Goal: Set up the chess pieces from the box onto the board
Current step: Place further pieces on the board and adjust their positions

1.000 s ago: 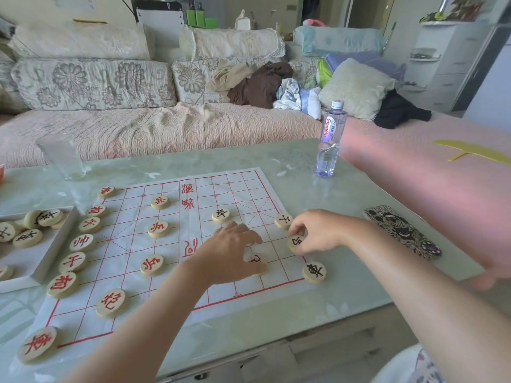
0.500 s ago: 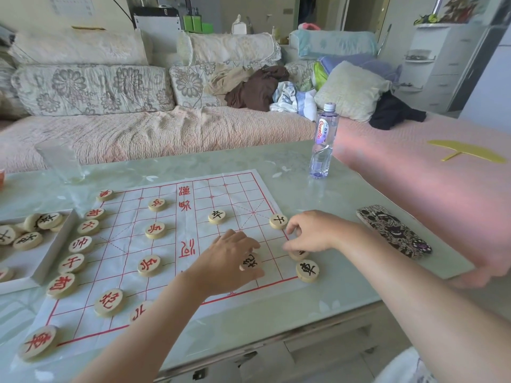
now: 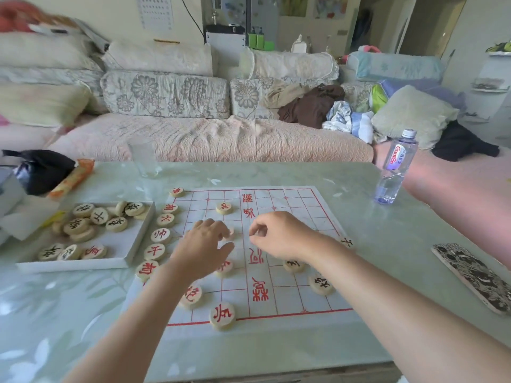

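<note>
A white paper board [image 3: 287, 211] with a red grid lies on the glass table. Red-lettered wooden discs line its left edge [image 3: 160, 235], and more stand inside the grid [image 3: 222, 315]. Three black-lettered discs [image 3: 320, 284] lie on the right half. Left of the board is a white box [image 3: 132, 244] holding several more discs [image 3: 99, 216]. My left hand [image 3: 201, 250] hovers over the board's left-centre with relaxed fingers, holding nothing; a red disc [image 3: 231, 233] peeks out beyond its fingertips. My right hand [image 3: 279, 236] hangs over the middle, fingers loosely curled, no disc visible in it.
A water bottle [image 3: 395, 167] stands at the table's far right. A patterned phone [image 3: 475, 277] lies near the right edge. An empty glass [image 3: 143, 158], a black bag [image 3: 44, 170] and an orange packet [image 3: 73, 178] sit at the back left. A sofa runs behind the table.
Both hands have left the black discs on the board's right side and moved left to its middle. My view has swung left, bringing the box fully in.
</note>
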